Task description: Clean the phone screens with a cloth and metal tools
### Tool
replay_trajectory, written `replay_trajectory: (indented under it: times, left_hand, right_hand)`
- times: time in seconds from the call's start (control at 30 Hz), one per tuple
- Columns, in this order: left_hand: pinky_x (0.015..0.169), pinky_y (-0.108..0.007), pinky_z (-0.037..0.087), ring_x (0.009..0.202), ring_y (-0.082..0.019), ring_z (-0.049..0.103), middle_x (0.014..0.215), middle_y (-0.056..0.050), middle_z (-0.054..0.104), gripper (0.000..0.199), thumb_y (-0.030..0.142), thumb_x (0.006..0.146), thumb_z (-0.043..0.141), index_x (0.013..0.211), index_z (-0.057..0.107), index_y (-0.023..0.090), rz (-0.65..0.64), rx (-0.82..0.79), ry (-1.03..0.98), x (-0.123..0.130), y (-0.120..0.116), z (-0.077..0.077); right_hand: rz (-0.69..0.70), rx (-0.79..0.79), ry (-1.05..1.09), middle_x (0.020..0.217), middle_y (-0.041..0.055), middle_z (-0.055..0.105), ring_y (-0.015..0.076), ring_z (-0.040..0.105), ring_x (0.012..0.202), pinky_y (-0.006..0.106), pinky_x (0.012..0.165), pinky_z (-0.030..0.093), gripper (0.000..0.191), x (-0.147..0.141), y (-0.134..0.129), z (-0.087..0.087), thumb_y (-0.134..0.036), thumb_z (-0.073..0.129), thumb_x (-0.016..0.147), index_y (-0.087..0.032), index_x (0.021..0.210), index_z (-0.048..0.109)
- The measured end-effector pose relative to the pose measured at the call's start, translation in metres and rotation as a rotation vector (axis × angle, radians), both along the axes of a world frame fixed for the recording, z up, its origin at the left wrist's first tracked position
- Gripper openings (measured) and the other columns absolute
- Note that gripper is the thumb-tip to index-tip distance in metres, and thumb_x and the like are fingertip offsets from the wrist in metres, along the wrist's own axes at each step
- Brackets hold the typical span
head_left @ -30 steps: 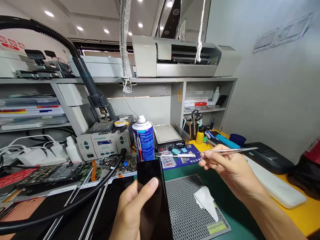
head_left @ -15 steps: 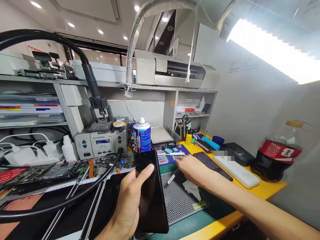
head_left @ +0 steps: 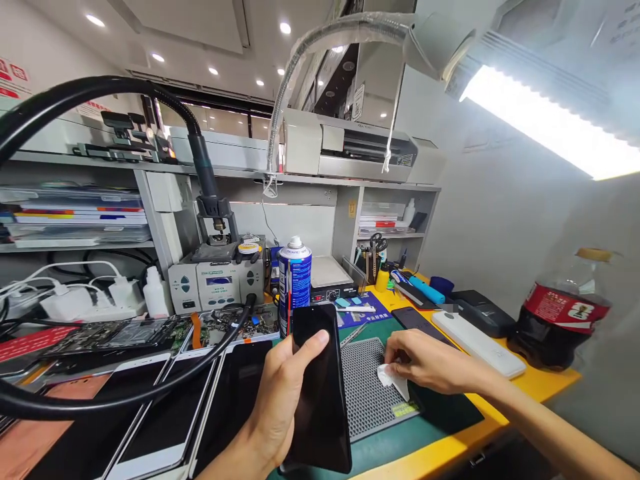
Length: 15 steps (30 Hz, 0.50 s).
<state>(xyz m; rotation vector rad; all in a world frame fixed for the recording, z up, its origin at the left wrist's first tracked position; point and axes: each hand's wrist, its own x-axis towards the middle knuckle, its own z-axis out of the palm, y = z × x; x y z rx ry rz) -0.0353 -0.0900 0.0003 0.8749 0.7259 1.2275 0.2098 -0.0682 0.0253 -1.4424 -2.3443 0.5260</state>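
Observation:
My left hand [head_left: 285, 393] is closed around the lower left side of a black phone [head_left: 320, 400], with the thumb lying on its dark, glossy screen. The phone stands tilted up in front of me. To the right of it, my right hand [head_left: 425, 360] pinches a crumpled white wipe [head_left: 391, 380] just over a grey perforated mat [head_left: 367, 393]. Part of the wipe is hidden behind the fingers. Silver tweezers [head_left: 354, 335] lie at the mat's far edge.
Behind the phone stands a blue spray can [head_left: 299, 277]. Several dark-screened devices [head_left: 155, 420] lie to the left, under a black hose [head_left: 125, 400]. A white power bank [head_left: 475, 343] and a cola bottle [head_left: 560, 320] are on the right. A bright lamp [head_left: 545, 120] hangs above.
My right hand has come back toward me from the mat's far edge and taken hold of the white wipe. The tweezers are now uncovered. My left hand still holds the phone.

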Motion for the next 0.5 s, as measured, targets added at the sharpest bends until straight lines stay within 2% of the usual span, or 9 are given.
replay_trajectory:
  times: [0.1, 0.17, 0.23, 0.33, 0.43, 0.5]
  left_hand:
    - [0.101, -0.042, 0.042, 0.107, -0.027, 0.064, 0.108, -0.01, 0.073, 0.034, 0.043, 0.082, 0.068, 0.102, 0.067, 0.015, 0.062, -0.021, 0.069, 0.002, 0.001, 0.002]
    - [0.101, -0.041, 0.042, 0.106, -0.027, 0.064, 0.108, -0.01, 0.074, 0.032, 0.041, 0.083, 0.067, 0.102, 0.068, 0.015, 0.095, -0.053, 0.086, 0.005, 0.001, 0.006]
    - [0.099, -0.039, 0.044, 0.102, -0.025, 0.066, 0.106, -0.01, 0.074, 0.031, 0.037, 0.083, 0.066, 0.102, 0.069, 0.013, 0.123, -0.076, 0.072, 0.009, 0.001, 0.012]
    - [0.094, -0.037, 0.047, 0.097, -0.025, 0.067, 0.103, -0.01, 0.075, 0.032, 0.036, 0.082, 0.066, 0.103, 0.071, 0.012, 0.145, -0.093, 0.047, 0.013, 0.002, 0.016]
    - [0.093, -0.039, 0.048, 0.1, -0.028, 0.066, 0.104, -0.009, 0.075, 0.037, 0.039, 0.076, 0.072, 0.103, 0.072, 0.014, 0.218, -0.106, 0.078, 0.012, 0.006, 0.012]
    - [0.093, -0.041, 0.049, 0.1, -0.03, 0.066, 0.103, -0.009, 0.075, 0.039, 0.042, 0.071, 0.075, 0.1, 0.073, 0.016, 0.296, -0.106, 0.132, 0.01, 0.008, 0.01]
  right_hand:
    - [-0.011, -0.008, 0.145, 0.069, 0.0038, 0.068, 0.0172, 0.059, 0.059, 0.025, 0.053, 0.042, 0.024, -0.013, 0.004, 0.003, -0.031, 0.052, 0.093, -0.017, 0.081, 0.068]
    - [-0.009, 0.01, 0.246, 0.08, 0.0046, 0.069, 0.0167, 0.062, 0.064, 0.025, 0.057, 0.046, 0.027, -0.027, 0.007, 0.003, -0.033, 0.045, 0.097, -0.017, 0.096, 0.067]
    - [0.0, 0.039, 0.345, 0.087, 0.0051, 0.071, 0.0169, 0.063, 0.068, 0.025, 0.061, 0.049, 0.026, -0.042, 0.011, 0.001, -0.031, 0.047, 0.097, -0.019, 0.105, 0.068]
    - [0.003, -0.001, 0.584, 0.091, 0.0063, 0.073, 0.0175, 0.064, 0.071, 0.026, 0.063, 0.051, 0.021, -0.062, 0.015, -0.005, -0.03, 0.058, 0.091, -0.019, 0.099, 0.074]
    - [-0.01, -0.182, 0.778, 0.075, 0.0029, 0.071, 0.0154, 0.063, 0.063, 0.024, 0.06, 0.053, 0.02, -0.074, 0.016, -0.009, -0.034, 0.062, 0.089, -0.018, 0.092, 0.074]
    - [-0.016, -0.202, 0.845, 0.07, 0.0019, 0.07, 0.015, 0.064, 0.06, 0.023, 0.059, 0.054, 0.019, -0.076, 0.016, -0.011, -0.034, 0.063, 0.088, -0.019, 0.088, 0.074]
